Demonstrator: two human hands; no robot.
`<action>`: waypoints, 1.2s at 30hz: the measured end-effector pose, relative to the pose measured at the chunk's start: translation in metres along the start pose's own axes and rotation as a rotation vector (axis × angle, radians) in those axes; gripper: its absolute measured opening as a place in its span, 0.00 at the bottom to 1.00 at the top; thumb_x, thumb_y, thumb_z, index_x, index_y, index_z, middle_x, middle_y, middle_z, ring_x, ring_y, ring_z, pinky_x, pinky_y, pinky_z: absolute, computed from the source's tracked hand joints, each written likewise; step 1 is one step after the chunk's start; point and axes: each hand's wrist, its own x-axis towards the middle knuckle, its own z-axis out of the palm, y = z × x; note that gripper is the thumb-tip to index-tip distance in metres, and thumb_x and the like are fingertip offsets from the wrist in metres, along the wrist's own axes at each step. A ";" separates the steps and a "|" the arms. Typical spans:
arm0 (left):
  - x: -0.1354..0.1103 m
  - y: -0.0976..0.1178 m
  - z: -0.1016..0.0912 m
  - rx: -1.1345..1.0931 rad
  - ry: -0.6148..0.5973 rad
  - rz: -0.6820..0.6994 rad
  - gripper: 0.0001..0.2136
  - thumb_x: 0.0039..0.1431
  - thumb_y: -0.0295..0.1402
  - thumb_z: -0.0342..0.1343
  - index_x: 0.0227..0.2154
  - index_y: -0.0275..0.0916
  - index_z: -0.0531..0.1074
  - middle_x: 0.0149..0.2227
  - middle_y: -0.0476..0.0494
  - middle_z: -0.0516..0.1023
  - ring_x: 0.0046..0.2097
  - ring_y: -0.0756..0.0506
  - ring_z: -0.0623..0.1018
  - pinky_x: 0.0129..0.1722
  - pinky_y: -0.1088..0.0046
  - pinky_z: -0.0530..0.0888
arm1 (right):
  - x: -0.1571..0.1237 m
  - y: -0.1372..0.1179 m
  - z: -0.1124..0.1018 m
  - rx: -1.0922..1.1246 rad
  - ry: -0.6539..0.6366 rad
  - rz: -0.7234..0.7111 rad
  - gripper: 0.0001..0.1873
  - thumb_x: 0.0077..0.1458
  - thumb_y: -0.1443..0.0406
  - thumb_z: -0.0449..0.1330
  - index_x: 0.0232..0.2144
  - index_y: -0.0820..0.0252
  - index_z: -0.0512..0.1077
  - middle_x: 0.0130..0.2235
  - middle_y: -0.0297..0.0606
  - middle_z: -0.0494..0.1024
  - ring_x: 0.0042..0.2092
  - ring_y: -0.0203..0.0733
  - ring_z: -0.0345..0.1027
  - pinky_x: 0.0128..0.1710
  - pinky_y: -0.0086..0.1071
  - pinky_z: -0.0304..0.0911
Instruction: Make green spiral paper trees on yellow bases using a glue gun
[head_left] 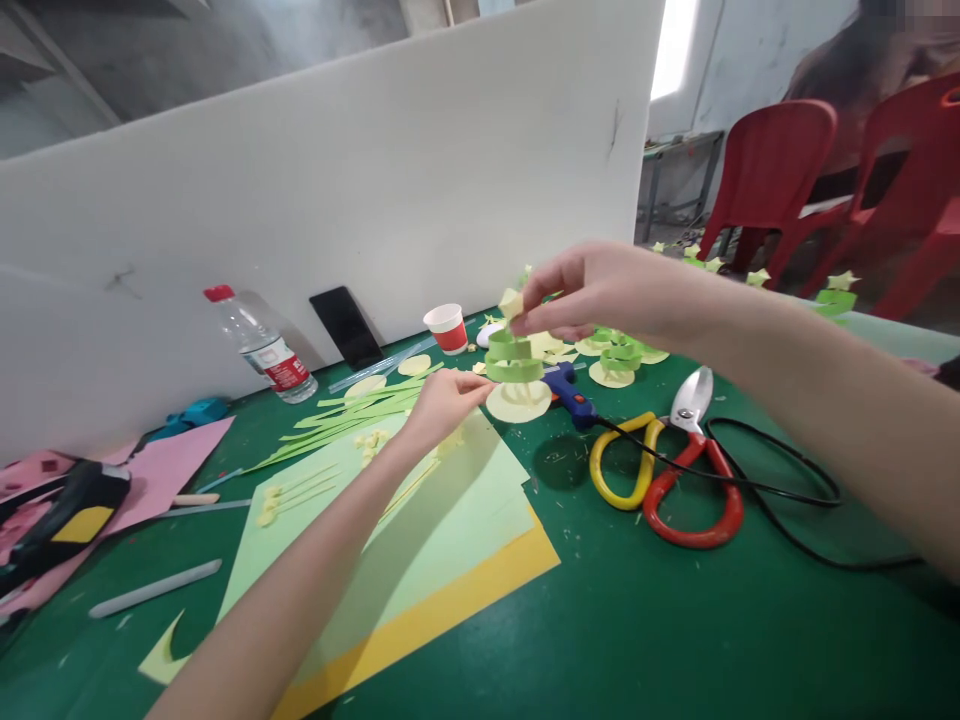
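A small paper tree, made of stacked green paper rings on a pale yellow disc, is held up above the green table. My left hand is closed, pinching the edge of the disc and the lower ring. My right hand is closed too, pinching a small pale yellow paper star right on top of the upper ring.
Pale green and yellow paper sheets lie under my left arm, with green strips behind. A blue glue gun, its black cord and red-yellow shears lie to the right. A water bottle, phone, red cup and more paper trees stand near the white board.
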 end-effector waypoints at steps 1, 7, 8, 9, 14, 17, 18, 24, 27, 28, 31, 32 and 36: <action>-0.002 -0.002 -0.002 -0.015 0.017 -0.003 0.08 0.46 0.29 0.53 0.29 0.35 0.76 0.32 0.44 0.79 0.33 0.43 0.77 0.33 0.68 0.72 | 0.000 0.001 0.006 0.000 -0.021 0.005 0.04 0.42 0.68 0.62 0.19 0.62 0.71 0.15 0.28 0.61 0.18 0.26 0.52 0.18 0.26 0.46; -0.023 -0.021 -0.024 -0.093 0.116 -0.001 0.15 0.43 0.30 0.55 0.37 0.35 0.71 0.47 0.39 0.72 0.44 0.42 0.74 0.43 0.68 0.71 | 0.003 0.018 0.058 0.139 -0.076 -0.012 0.03 0.40 0.68 0.61 0.20 0.63 0.70 0.17 0.28 0.63 0.19 0.26 0.52 0.19 0.26 0.48; -0.030 -0.025 -0.028 -0.098 0.143 -0.008 0.14 0.45 0.30 0.54 0.37 0.35 0.71 0.48 0.39 0.71 0.45 0.42 0.73 0.44 0.67 0.70 | 0.003 0.022 0.066 0.158 -0.080 -0.010 0.03 0.40 0.68 0.61 0.20 0.64 0.70 0.18 0.29 0.65 0.20 0.27 0.53 0.20 0.26 0.50; -0.037 -0.028 -0.032 -0.099 0.174 -0.020 0.12 0.47 0.31 0.52 0.37 0.35 0.70 0.48 0.38 0.71 0.45 0.42 0.73 0.44 0.66 0.70 | 0.002 0.026 0.074 0.172 -0.086 -0.009 0.04 0.40 0.67 0.61 0.20 0.64 0.69 0.20 0.30 0.67 0.22 0.27 0.56 0.22 0.26 0.51; -0.082 -0.038 -0.037 -0.038 0.262 -0.065 0.08 0.53 0.31 0.46 0.31 0.37 0.69 0.42 0.41 0.72 0.37 0.46 0.75 0.39 0.66 0.72 | -0.002 0.040 0.099 0.174 -0.126 0.003 0.05 0.41 0.65 0.60 0.20 0.64 0.69 0.23 0.33 0.70 0.24 0.29 0.57 0.23 0.27 0.53; -0.105 -0.039 -0.032 0.012 0.245 -0.040 0.08 0.53 0.30 0.46 0.25 0.39 0.70 0.37 0.43 0.73 0.41 0.44 0.72 0.41 0.65 0.70 | -0.005 0.042 0.104 0.137 -0.134 0.010 0.05 0.40 0.67 0.60 0.19 0.64 0.69 0.20 0.31 0.67 0.21 0.28 0.52 0.21 0.28 0.48; -0.111 -0.039 -0.030 0.024 0.229 -0.028 0.09 0.53 0.29 0.46 0.24 0.40 0.71 0.36 0.43 0.73 0.41 0.44 0.72 0.42 0.65 0.70 | -0.006 0.042 0.105 0.125 -0.135 0.008 0.05 0.40 0.67 0.60 0.19 0.64 0.69 0.19 0.31 0.66 0.21 0.28 0.52 0.21 0.28 0.48; -0.124 -0.036 -0.022 0.048 0.107 0.051 0.11 0.52 0.24 0.45 0.26 0.41 0.72 0.32 0.46 0.74 0.36 0.47 0.73 0.37 0.71 0.71 | -0.008 0.038 0.105 0.055 -0.151 -0.014 0.05 0.42 0.66 0.59 0.21 0.65 0.70 0.20 0.31 0.65 0.23 0.29 0.53 0.22 0.27 0.49; -0.124 -0.038 -0.021 0.058 0.097 0.067 0.11 0.53 0.23 0.44 0.25 0.39 0.72 0.32 0.45 0.73 0.36 0.47 0.73 0.36 0.72 0.71 | -0.007 0.037 0.104 0.019 -0.161 -0.020 0.05 0.42 0.66 0.59 0.23 0.65 0.70 0.22 0.31 0.65 0.23 0.29 0.53 0.23 0.27 0.49; -0.124 -0.038 -0.021 0.062 0.099 0.069 0.11 0.53 0.23 0.44 0.25 0.39 0.72 0.32 0.45 0.73 0.36 0.47 0.73 0.37 0.72 0.71 | -0.007 0.037 0.104 0.008 -0.167 -0.020 0.06 0.42 0.65 0.59 0.23 0.65 0.70 0.21 0.30 0.64 0.23 0.29 0.52 0.23 0.28 0.49; -0.124 -0.039 -0.022 0.073 0.103 0.076 0.12 0.53 0.24 0.43 0.26 0.39 0.72 0.33 0.44 0.73 0.36 0.47 0.73 0.37 0.71 0.71 | -0.006 0.036 0.100 -0.023 -0.208 -0.016 0.09 0.40 0.63 0.60 0.27 0.64 0.70 0.20 0.27 0.59 0.22 0.28 0.49 0.22 0.28 0.46; -0.124 -0.039 -0.022 0.076 0.102 0.079 0.12 0.53 0.24 0.43 0.26 0.39 0.72 0.33 0.44 0.73 0.36 0.47 0.73 0.37 0.71 0.71 | -0.005 0.035 0.099 -0.032 -0.227 -0.014 0.11 0.40 0.63 0.60 0.28 0.64 0.70 0.20 0.26 0.57 0.22 0.28 0.48 0.22 0.28 0.45; -0.124 -0.038 -0.021 0.086 0.101 0.086 0.12 0.53 0.24 0.43 0.26 0.39 0.72 0.33 0.44 0.74 0.36 0.47 0.73 0.36 0.71 0.71 | -0.002 0.035 0.091 -0.065 -0.331 -0.005 0.17 0.40 0.64 0.61 0.36 0.63 0.68 0.21 0.25 0.56 0.21 0.28 0.47 0.21 0.27 0.44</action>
